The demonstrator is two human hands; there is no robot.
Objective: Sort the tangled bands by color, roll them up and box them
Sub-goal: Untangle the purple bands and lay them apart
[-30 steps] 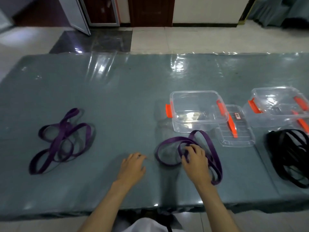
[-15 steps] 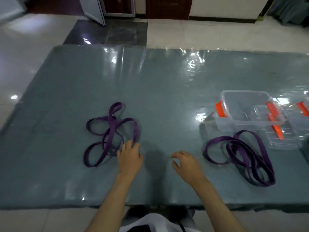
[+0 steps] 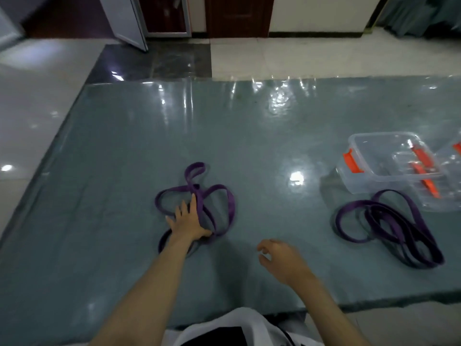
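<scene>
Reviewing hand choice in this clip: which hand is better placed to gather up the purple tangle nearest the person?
Left. The left hand already rests, fingers spread, on the tangled purple bands; the right hand hovers off to the side, holding nothing.

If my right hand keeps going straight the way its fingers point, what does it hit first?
The right hand points left, toward the left hand on the purple band tangle. It would probably meet the tangle's near loops or that hand first; depth is unclear.

An indoor workroom or hall, perhaps a plain institutional space: beyond the fingers (image 3: 193,199) stretches a large table (image 3: 249,136) under glossy grey-green plastic sheeting, then polished pale floor tiles (image 3: 299,58), a dark wooden door (image 3: 237,16) and white walls.
</scene>
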